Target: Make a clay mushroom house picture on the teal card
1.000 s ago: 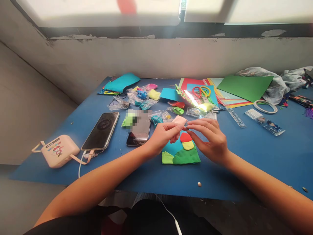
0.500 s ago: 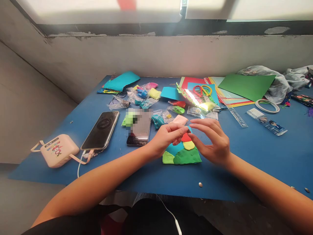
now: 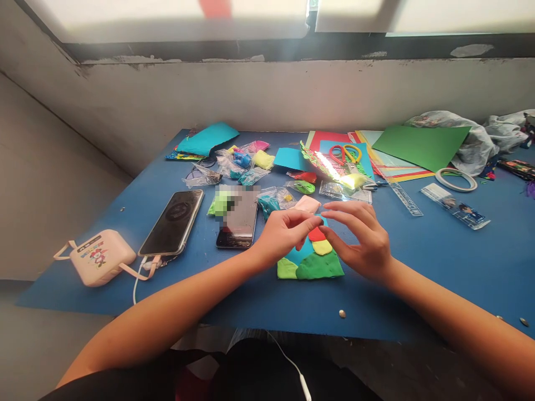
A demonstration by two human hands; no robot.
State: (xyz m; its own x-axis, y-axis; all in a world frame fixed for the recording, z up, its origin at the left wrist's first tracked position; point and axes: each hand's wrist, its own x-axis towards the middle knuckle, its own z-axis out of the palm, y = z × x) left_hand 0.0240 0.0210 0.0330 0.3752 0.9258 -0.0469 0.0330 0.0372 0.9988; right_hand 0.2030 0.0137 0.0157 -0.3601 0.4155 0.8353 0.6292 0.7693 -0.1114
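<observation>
My left hand [image 3: 286, 233] is closed, with thumb and forefinger pinching a small dark piece [image 3: 321, 221], too small to name for certain. Facing it, my right hand [image 3: 364, 239] has its fingers apart; its thumb tip is close to the piece, and I cannot tell whether it touches. Below both hands lies a blue card with modelling clay shapes: dark green [image 3: 321, 266], light green [image 3: 287, 269], yellow [image 3: 322, 247] and red [image 3: 316, 234]. The hands partly cover the card's upper area. Just behind it sits a pale pink clay lump [image 3: 307, 204].
Left of the hands lie a dark phone [image 3: 236, 239], another phone [image 3: 171, 223] and a pink power bank [image 3: 102, 257]. Bagged clay [image 3: 270, 206], scissors [image 3: 346, 155], a ruler [image 3: 401, 195], coloured paper [image 3: 422, 146] and a tape roll [image 3: 455, 180] lie farther back.
Both hands stay almost in place over the card. The left fingers have shifted slightly around the small dark piece; nothing else has moved noticeably.
</observation>
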